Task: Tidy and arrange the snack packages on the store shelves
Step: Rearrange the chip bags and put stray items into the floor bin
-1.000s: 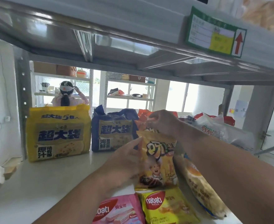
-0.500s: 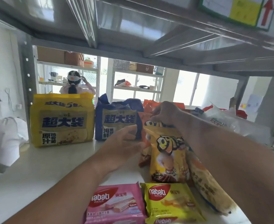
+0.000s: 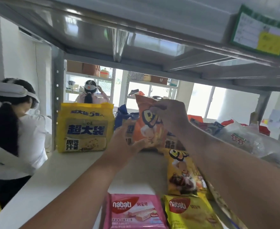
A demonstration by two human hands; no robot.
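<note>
Two hands on one orange bag, upright at the shelf's middle.

Right hand (image 3: 168, 115) fingers curl and pinch the orange bag (image 3: 150, 128) at its crinkled top seal; left hand (image 3: 127, 141) cups its lower left edge. Light, puffy, slippery and probably crushable, so the seams look the best hold. A yellow bag (image 3: 183, 172) lies below, toward the shelf (image 3: 73, 169) front edge.

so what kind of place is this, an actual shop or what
Probably a shop or a mock shop: metal shelving with a green-edged price label, and packaged snacks such as the yellow multipack and pink wafer pack. Both hands hold an orange snack bag.
</note>
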